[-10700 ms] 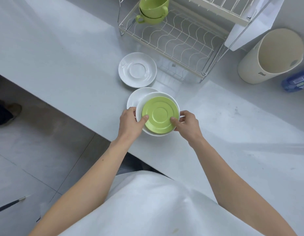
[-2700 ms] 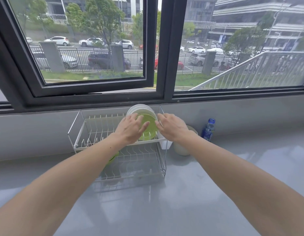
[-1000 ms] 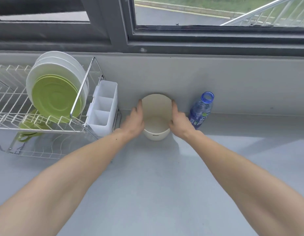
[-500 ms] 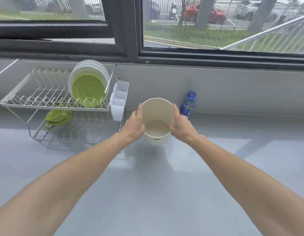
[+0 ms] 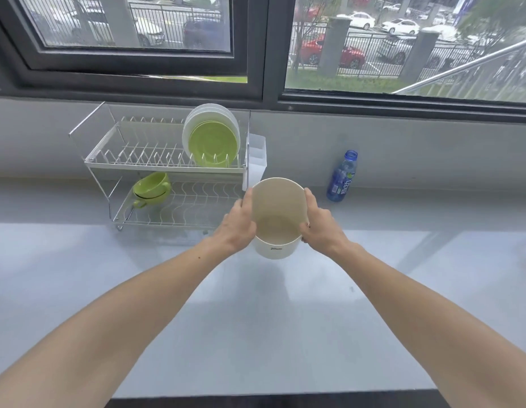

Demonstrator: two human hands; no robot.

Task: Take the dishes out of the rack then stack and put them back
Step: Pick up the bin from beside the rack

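A two-tier wire dish rack (image 5: pixel 129 160) stands at the back left of the grey counter. On its upper tier a stack of white plates (image 5: pixel 194 125) with a green saucer (image 5: pixel 213 144) in front stands on edge. Two stacked green cups (image 5: pixel 151 189) sit on the lower tier. I hold a cream round container (image 5: pixel 278 219) lifted off the counter, right of the rack, tilted toward me. My left hand (image 5: pixel 238 225) grips its left wall and my right hand (image 5: pixel 320 228) grips its right wall.
A white cutlery holder (image 5: pixel 257 160) hangs on the rack's right end. A blue bottle (image 5: pixel 342 178) stands against the wall at the right. A dark-framed window runs above the counter (image 5: pixel 255 319).
The cream container has come up off the counter and toward me in both hands. The view has pulled back, showing more of the rack and counter.
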